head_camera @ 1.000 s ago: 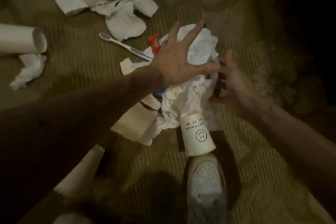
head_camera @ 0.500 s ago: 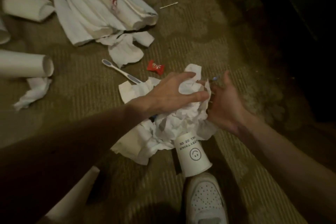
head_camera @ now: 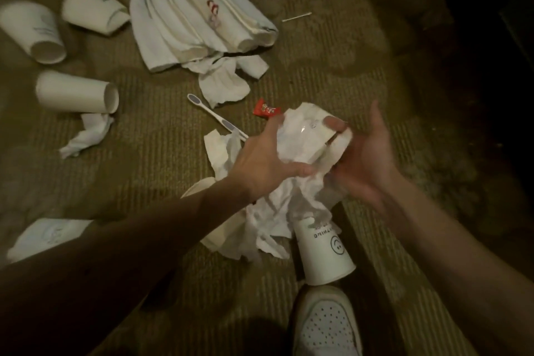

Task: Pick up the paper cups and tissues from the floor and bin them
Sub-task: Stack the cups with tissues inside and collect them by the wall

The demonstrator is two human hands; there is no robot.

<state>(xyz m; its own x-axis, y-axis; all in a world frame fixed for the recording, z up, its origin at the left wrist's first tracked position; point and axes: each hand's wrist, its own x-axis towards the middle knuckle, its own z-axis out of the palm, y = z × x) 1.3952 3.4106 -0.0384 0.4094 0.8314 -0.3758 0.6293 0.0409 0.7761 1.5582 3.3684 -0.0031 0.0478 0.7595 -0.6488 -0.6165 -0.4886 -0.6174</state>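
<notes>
A crumpled wad of white tissues (head_camera: 300, 139) is held between both hands above the carpet. My left hand (head_camera: 263, 162) grips its left side, my right hand (head_camera: 361, 159) cups and grips its right side. More tissue (head_camera: 274, 217) trails down onto the floor below. A paper cup with a smiley face (head_camera: 323, 251) lies on its side by my shoe. Three paper cups lie at the left: one (head_camera: 78, 92), another (head_camera: 34, 32) and a third (head_camera: 92, 9). A flattened cup (head_camera: 49, 234) lies under my left forearm. A small tissue scrap (head_camera: 86, 136) lies near the left cups.
White towels (head_camera: 196, 23) are heaped at the top centre. A toothbrush (head_camera: 213, 113), a red sweet wrapper (head_camera: 265, 110) and a cotton bud (head_camera: 296, 17) lie on the brown carpet. My white shoe (head_camera: 326, 324) is at the bottom. The right side is dark.
Both hands have closed on the tissue wad and lifted it off the floor, gathering it between them. The view has tilted, showing more cups at the left.
</notes>
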